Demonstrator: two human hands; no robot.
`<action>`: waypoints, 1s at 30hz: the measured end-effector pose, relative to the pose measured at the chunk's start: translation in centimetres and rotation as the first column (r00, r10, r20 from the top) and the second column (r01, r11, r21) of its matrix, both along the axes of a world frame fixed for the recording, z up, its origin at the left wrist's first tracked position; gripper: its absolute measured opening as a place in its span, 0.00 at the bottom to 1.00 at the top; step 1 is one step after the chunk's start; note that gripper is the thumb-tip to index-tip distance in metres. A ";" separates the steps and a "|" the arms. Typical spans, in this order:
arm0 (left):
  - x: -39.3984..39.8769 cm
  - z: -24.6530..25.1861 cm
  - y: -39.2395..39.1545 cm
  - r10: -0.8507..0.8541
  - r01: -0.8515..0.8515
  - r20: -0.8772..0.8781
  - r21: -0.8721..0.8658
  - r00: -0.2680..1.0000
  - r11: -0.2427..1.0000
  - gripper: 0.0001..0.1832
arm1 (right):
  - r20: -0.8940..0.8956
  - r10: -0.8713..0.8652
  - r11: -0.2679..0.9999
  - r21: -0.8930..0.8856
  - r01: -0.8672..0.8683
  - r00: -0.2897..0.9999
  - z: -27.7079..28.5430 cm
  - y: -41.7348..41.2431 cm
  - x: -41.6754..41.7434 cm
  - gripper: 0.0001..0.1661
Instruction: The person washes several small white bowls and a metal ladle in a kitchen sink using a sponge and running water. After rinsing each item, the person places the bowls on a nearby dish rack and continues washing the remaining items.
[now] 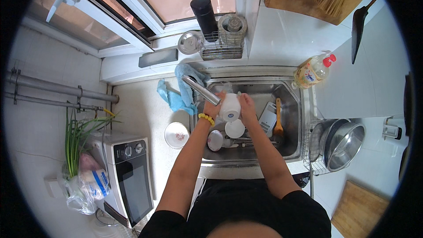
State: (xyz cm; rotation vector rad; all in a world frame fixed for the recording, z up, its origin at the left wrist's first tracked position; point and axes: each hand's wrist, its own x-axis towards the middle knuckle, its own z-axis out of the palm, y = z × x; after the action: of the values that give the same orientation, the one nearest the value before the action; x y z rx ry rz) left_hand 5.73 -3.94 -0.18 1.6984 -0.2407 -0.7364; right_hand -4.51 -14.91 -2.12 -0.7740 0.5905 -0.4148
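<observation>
A white bowl (230, 105), its base turned towards me, is held between my two hands over the steel sink (294, 112). My left hand (214, 105) grips its left side, partly hidden by the chrome faucet (202, 91). On the right side, my right hand (247, 107) holds the rim. Below the bowl, another white bowl (235, 129) and a small floral bowl (215, 140) lie in the sink among several utensils. A white grater (268, 119) and a wooden-handled spatula (278, 119) rest at the sink's right.
A floral bowl (177, 135) stands on the counter left of the sink, near blue cloths (175, 96). The microwave (132, 178) is farther left. A detergent bottle (310, 72) stands at the back right corner; metal basins (345, 145) sit in a wire rack at right.
</observation>
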 end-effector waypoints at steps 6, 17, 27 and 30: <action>-1.4 2.6 2.5 -0.230 0.054 -0.340 -0.455 0.912 0.889 0.16 | -0.058 -0.030 0.993 -0.119 0.023 0.998 1.8 -0.5 -0.1 0.13; -1.9 5.3 3.6 -0.360 0.241 -0.209 -0.440 0.909 0.865 0.26 | -0.069 0.050 0.997 -0.061 -0.054 0.996 3.7 -0.8 -0.4 0.14; -2.0 4.8 3.7 -0.382 0.374 -0.048 -0.127 0.923 0.919 0.17 | -0.075 0.061 0.984 -0.162 -0.073 0.995 3.4 -0.8 -0.5 0.13; -2.4 5.4 3.5 -0.311 0.278 -0.103 -0.253 0.945 0.927 0.16 | -0.058 0.068 0.986 -0.146 -0.076 0.996 3.2 -0.8 -0.5 0.13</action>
State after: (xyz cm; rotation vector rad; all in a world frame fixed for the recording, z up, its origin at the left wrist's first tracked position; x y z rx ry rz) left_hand 3.38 -0.44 5.23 1.3911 -0.4739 -1.0064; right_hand -4.98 -15.67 1.10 -0.9485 0.5840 -0.3752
